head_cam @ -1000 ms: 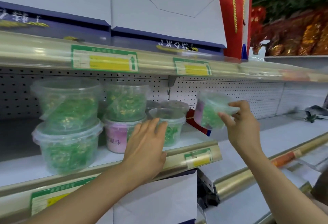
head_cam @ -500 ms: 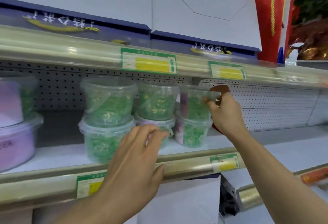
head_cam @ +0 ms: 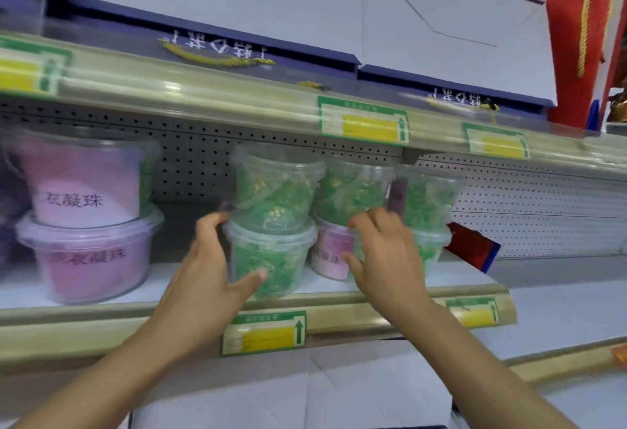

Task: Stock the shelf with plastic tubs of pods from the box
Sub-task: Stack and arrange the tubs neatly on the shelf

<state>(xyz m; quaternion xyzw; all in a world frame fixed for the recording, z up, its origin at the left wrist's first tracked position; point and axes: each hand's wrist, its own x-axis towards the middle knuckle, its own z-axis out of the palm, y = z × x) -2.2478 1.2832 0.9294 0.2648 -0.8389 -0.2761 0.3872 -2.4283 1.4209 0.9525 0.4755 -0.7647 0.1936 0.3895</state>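
**Both hands at the stacked tubs on the shelf**

The left hand [head_cam: 207, 269] grasps the lower clear plastic tub of green pods [head_cam: 271, 259], fingers [head_cam: 212, 225] curled round its left side and thumb across its front. That tub stands on the white shelf [head_cam: 169, 282] near the front edge, with a second clear tub of green pods [head_cam: 276, 184] stacked on it. The right hand [head_cam: 383, 259] reaches in front of the neighbouring stacks; whether its loosely bent fingers [head_cam: 369, 221] hold anything cannot be told. Two pink-labelled clear tubs [head_cam: 84, 211] stand stacked farther left.
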